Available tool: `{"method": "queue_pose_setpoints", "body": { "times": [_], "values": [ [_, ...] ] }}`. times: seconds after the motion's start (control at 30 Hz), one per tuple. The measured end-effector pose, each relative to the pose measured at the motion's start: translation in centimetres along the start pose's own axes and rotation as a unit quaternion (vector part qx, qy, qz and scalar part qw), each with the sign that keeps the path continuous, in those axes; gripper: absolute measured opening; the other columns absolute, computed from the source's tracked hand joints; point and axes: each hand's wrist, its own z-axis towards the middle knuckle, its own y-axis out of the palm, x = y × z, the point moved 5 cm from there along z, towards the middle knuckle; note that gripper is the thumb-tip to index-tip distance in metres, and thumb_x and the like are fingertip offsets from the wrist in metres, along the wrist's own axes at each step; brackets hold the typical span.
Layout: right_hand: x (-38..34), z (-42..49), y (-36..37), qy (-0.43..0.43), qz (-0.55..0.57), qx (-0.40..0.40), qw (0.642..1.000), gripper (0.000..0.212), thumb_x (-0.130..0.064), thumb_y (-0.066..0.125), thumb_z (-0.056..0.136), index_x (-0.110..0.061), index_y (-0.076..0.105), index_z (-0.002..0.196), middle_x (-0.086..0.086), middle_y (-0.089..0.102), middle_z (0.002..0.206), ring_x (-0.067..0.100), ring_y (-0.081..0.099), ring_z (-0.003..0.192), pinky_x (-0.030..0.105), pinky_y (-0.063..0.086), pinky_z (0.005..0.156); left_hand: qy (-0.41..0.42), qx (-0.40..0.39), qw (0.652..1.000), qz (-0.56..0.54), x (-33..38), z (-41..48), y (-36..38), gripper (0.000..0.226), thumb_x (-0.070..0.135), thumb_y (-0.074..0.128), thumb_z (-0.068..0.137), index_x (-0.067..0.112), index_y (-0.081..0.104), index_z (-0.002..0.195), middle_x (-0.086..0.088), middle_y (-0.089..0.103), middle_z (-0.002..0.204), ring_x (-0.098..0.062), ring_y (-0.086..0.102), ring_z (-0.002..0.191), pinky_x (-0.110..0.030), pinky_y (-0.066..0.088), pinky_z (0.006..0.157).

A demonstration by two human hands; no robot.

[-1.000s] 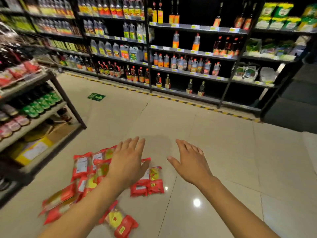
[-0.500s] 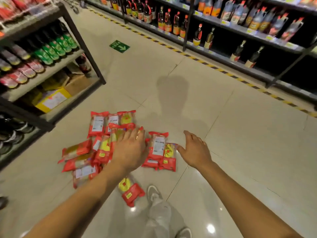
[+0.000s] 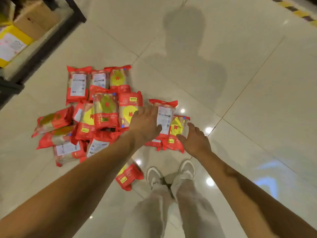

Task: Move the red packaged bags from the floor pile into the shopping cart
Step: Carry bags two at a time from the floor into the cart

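A pile of red packaged bags (image 3: 96,114) with yellow and white labels lies on the glossy tiled floor, left of centre. Two bags lie slightly apart at its right: one label-up (image 3: 165,117) and one with a yellow patch (image 3: 176,133). My left hand (image 3: 145,125) hovers with fingers spread at the left edge of the label-up bag. My right hand (image 3: 194,140) is spread at the right edge of the yellow-patch bag. Neither hand grips anything. One more bag (image 3: 128,176) lies near my feet. No shopping cart is in view.
A dark shelf unit (image 3: 42,47) stands at the upper left, holding cardboard and yellow boxes (image 3: 15,40) on its lowest level. My shoes (image 3: 171,176) and light trousers are below the hands. Yellow-black floor tape (image 3: 298,12) runs at the top right.
The view has tilted down from the shelves to the floor. Both hands have lowered and closed in on the two bags at the pile's right side.
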Motion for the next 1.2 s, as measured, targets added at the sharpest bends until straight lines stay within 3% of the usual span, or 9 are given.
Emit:
{"method": "queue_pose_setpoints", "body": {
  "times": [0.13,0.33,0.47,0.6,0.67,0.8,0.9,1.03,1.2],
  "values": [
    [5.0,8.7,7.0,0.042,0.076,-0.047,0.995,0.081,-0.058,0.057,0.094,-0.018,0.024,0.157,0.017,0.044,0.15,0.038,0.046,0.135,0.048,0.041,0.108,-0.055,-0.046,0.995,-0.069,-2.1,6.6,10.9,0.081,0.047,0.059,0.092,0.016,0.023,0.157,-0.011,0.041,0.152,-0.037,0.042,0.135,-0.046,0.043,0.101],
    [11.6,20.6,14.0,0.069,0.145,-0.08,0.984,0.085,-0.046,0.065,0.095,-0.011,0.021,0.158,0.017,0.045,0.153,0.035,0.051,0.133,0.036,0.043,0.101,-0.12,-0.061,0.974,-0.183,-6.4,14.7,23.9,0.102,0.059,0.07,0.08,0.019,0.018,0.159,-0.016,0.019,0.164,-0.04,0.023,0.149,-0.055,0.028,0.12],
    [14.1,26.6,17.9,0.101,0.172,-0.106,0.974,0.085,-0.049,0.071,0.09,-0.01,0.029,0.154,0.014,0.052,0.147,0.034,0.06,0.123,0.034,0.049,0.088,-0.149,-0.08,0.944,-0.285,-8.8,19.3,29.1,0.089,0.054,0.083,0.073,0.015,0.043,0.142,-0.002,0.049,0.129,-0.021,0.049,0.121,-0.045,0.041,0.111],
    [15.6,31.4,21.6,0.117,0.228,-0.101,0.961,0.078,-0.049,0.083,0.079,-0.012,0.039,0.132,0.007,0.063,0.121,0.024,0.07,0.091,0.038,0.06,0.076,-0.154,-0.109,0.887,-0.42,-14.3,26.3,40.6,0.121,0.078,0.09,0.031,0.027,0.049,0.133,0.007,0.07,0.121,-0.02,0.068,0.113,-0.046,0.057,0.095],
    [16.0,32.5,22.7,0.143,0.267,-0.062,0.951,0.073,-0.036,0.085,0.08,-0.012,0.032,0.124,0.007,0.059,0.114,0.022,0.066,0.083,0.035,0.057,0.068,-0.185,-0.106,0.866,-0.453,-13.9,26.1,39.1,0.111,0.067,0.096,0.037,0.025,0.053,0.13,0.007,0.072,0.117,-0.019,0.07,0.109,-0.042,0.058,0.092],
    [16.5,33.3,23.9,0.165,0.335,0.003,0.928,0.088,-0.026,0.093,0.071,-0.013,0.029,0.129,0.006,0.053,0.113,0.026,0.065,0.087,0.043,0.058,0.076,-0.191,-0.131,0.841,-0.489,-9.9,23.5,32.8,0.054,0.015,0.097,0.059,0.016,0.068,0.105,-0.002,0.077,0.102,-0.021,0.075,0.093,-0.04,0.061,0.087],
    [16.3,32.9,23.7,0.159,0.34,0.042,0.926,0.106,-0.034,0.096,0.064,-0.015,0.029,0.145,0.006,0.055,0.12,0.034,0.067,0.103,0.049,0.059,0.085,-0.198,-0.109,0.842,-0.49,-9.8,23.0,32.2,0.069,0.029,0.101,0.041,0.017,0.071,0.103,0.0,0.079,0.096,-0.02,0.076,0.088,-0.041,0.062,0.084],
    [15.9,30.0,19.8,0.135,0.256,0.085,0.953,0.089,-0.047,0.092,0.064,-0.008,0.05,0.131,0.015,0.058,0.126,0.032,0.064,0.106,0.042,0.056,0.086,-0.189,-0.048,0.842,-0.504,-9.1,19.2,29.7,0.041,0.011,0.096,0.06,0.02,0.069,0.09,0.006,0.076,0.086,-0.008,0.074,0.074,-0.017,0.057,0.06],
    [11.6,20.9,8.3,0.058,0.266,0.126,0.954,0.068,-0.045,0.092,0.067,-0.024,0.046,0.111,0.006,0.057,0.117,0.027,0.059,0.109,0.046,0.053,0.093,-0.209,0.038,0.794,-0.569,-10.0,10.7,21.6,0.057,0.01,0.096,0.062,0.017,0.057,0.102,0.001,0.072,0.101,-0.019,0.072,0.09,-0.026,0.057,0.069]
  ]
}}
